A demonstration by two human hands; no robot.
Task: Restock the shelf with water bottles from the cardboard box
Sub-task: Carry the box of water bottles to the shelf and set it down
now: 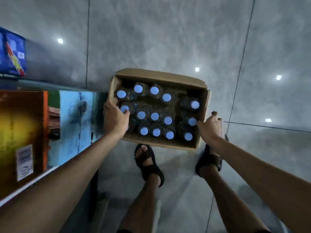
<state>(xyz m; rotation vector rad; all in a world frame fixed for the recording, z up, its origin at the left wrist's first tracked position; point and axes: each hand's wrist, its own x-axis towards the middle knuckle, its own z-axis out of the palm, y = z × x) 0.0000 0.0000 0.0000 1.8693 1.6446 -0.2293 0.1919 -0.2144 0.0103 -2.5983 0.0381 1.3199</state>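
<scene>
An open cardboard box sits on the grey tiled floor in front of my feet. Inside stand several clear water bottles with pale blue caps, seen from above. My left hand grips the box's left wall, fingers curled over the rim beside a bottle cap. Over the right wall my right hand holds the rim, its fingertips touching a cap. The shelf with a blue surface lies to the left of the box.
On the shelf stand an orange-brown carton and, farther back, a blue package. My sandalled feet stand just behind the box. Grey floor tiles spread ahead and to the right.
</scene>
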